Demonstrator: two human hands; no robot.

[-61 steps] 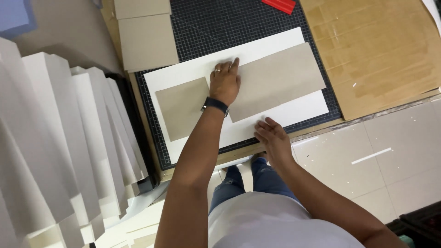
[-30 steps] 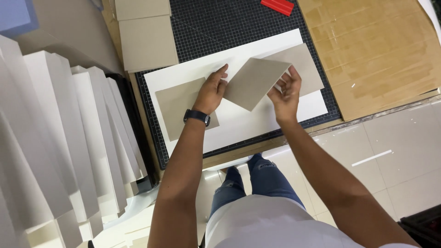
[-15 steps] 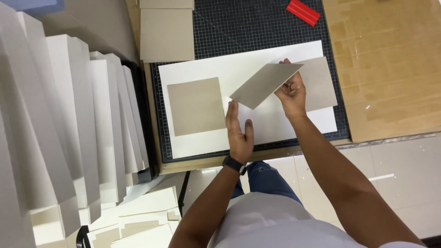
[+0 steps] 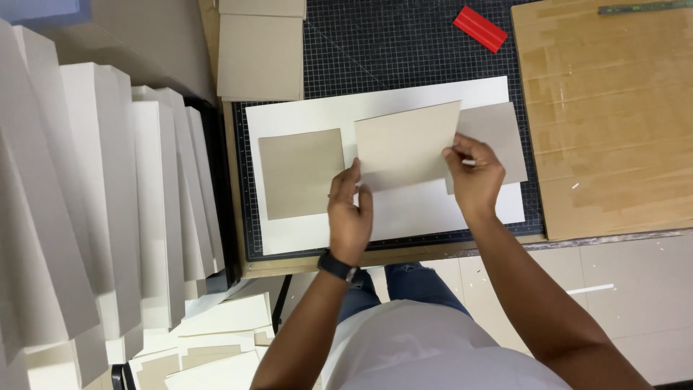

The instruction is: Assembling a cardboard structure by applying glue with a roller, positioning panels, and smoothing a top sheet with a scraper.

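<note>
Both hands (image 4: 351,209) (image 4: 473,177) pinch a raised grey board (image 4: 408,144) by its edges.

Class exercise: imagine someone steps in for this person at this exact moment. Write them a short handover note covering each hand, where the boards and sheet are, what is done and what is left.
Left hand: holds the lower left corner of the middle grey board.
Right hand: pinches the same board's right edge; the board is lifted and tilted above the white sheet.
Things: the white sheet lies on the black cutting mat. A left grey board lies flat on the sheet. A right grey board lies on the sheet's right end, partly under the right hand.
Done: two boards lie on the sheet.
Left: the held board is not yet laid down.
</note>
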